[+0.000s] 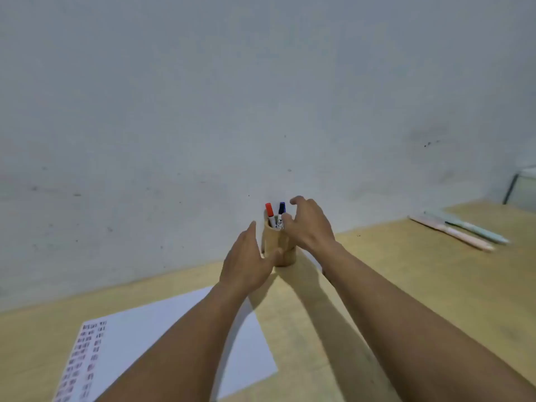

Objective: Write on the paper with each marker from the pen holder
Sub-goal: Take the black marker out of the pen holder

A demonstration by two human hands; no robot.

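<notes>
A wooden pen holder (272, 242) stands on the table near the wall. A red-capped marker (269, 211) and a blue-capped marker (281, 210) stick up out of it. My left hand (246, 262) is open against the holder's left side, thumb touching its lower front. My right hand (310, 224) hovers at the holder's right, fingers spread and curled around the blue marker without gripping it. A white sheet of paper (162, 329) lies at the near left, with columns of dark and red writing along its left edge, partly covered by my left forearm.
The tan wooden table (406, 271) meets a grey wall at the back. A pink pen (452, 232) and a pale blue pen (475, 227) lie at the far right. A glass box (522, 187) sits at the right edge.
</notes>
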